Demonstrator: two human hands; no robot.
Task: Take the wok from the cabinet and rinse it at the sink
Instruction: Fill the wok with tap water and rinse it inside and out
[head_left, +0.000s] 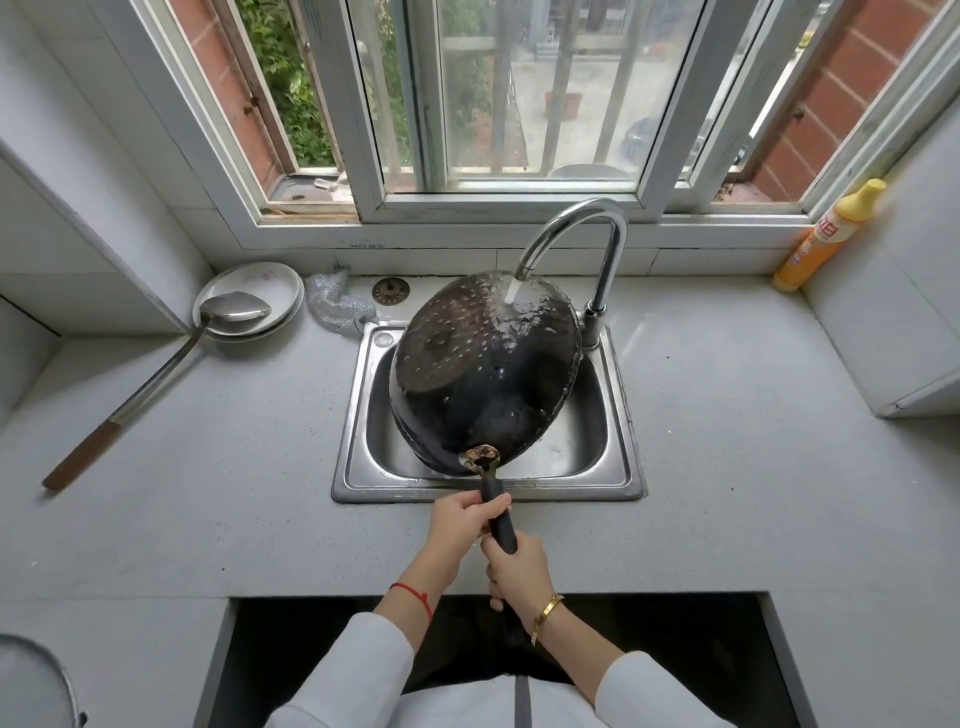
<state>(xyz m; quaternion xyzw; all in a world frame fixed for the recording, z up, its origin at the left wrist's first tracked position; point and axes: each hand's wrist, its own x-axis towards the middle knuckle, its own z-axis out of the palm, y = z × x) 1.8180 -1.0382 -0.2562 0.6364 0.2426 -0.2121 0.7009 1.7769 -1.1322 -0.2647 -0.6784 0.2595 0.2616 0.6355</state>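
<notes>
Both hands clench the wok's black handle, left hand (464, 521) ahead of right hand (515, 570), the upturned wok (485, 370) beyond the fingertips over the sink (621, 415), under the running tap (582, 244).

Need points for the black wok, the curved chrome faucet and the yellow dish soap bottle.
black wok (467, 374), head view, on its upturned wet underside
curved chrome faucet (587, 208), head view, top of the arch
yellow dish soap bottle (823, 239), head view, mid body by the label

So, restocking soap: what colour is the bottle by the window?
Orange bottle with a yellow cap, clearest in the head view.
</notes>
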